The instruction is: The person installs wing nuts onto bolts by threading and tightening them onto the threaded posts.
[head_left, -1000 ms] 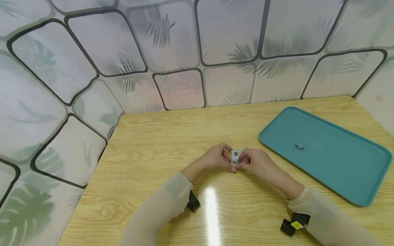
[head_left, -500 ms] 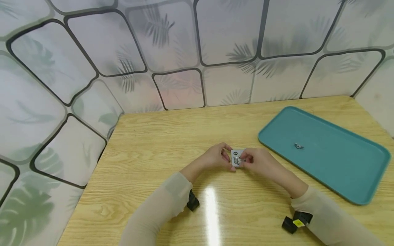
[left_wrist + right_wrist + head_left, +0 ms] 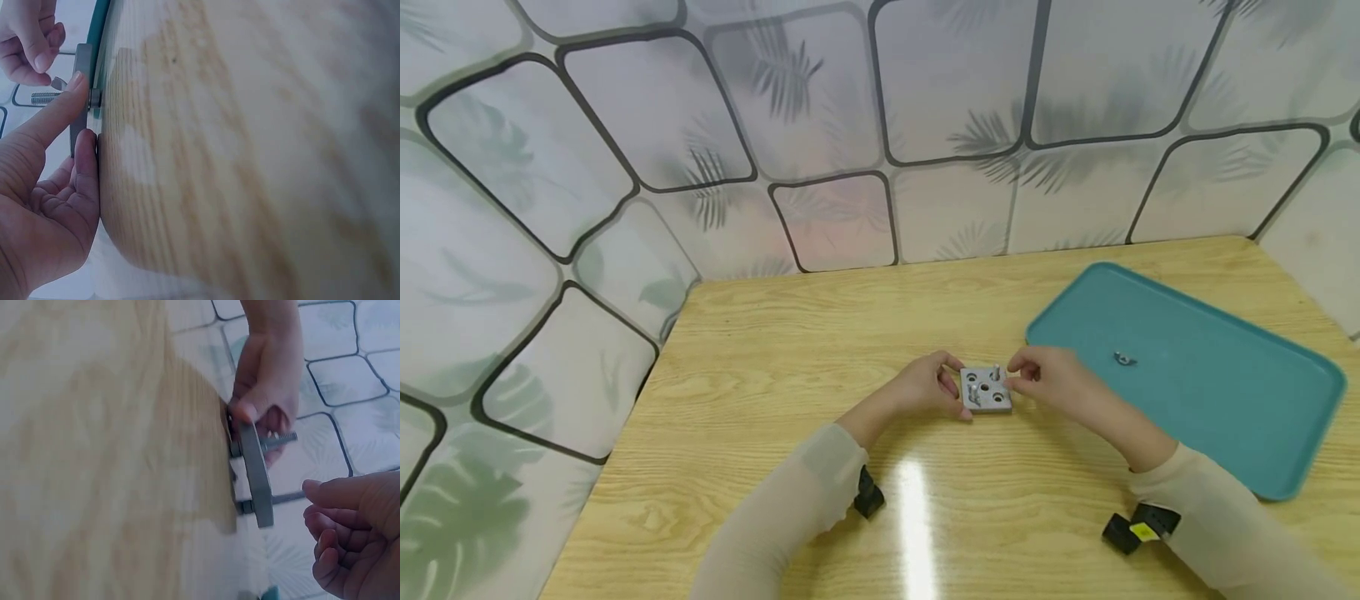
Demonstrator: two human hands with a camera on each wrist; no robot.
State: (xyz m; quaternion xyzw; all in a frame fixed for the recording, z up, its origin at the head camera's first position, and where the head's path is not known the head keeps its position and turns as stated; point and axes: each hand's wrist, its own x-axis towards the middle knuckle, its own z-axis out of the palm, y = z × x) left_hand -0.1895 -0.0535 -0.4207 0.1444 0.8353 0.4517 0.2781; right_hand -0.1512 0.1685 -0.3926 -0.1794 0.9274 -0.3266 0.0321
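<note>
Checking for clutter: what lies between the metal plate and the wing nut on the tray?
In the head view, the right hand, then a bare strip of tray.

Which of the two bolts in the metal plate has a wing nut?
The bolt nearer the left hand; the other bolt, nearer the right hand, stands bare.

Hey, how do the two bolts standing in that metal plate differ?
The winged bolt carries a wing nut; the bare bolt shows none. In the head view, the winged bolt stands near the metal plate's near left corner, beside the left hand, while the bare bolt stands near the far right corner, beside the right hand. Both run through the plate, heads underneath.
</note>
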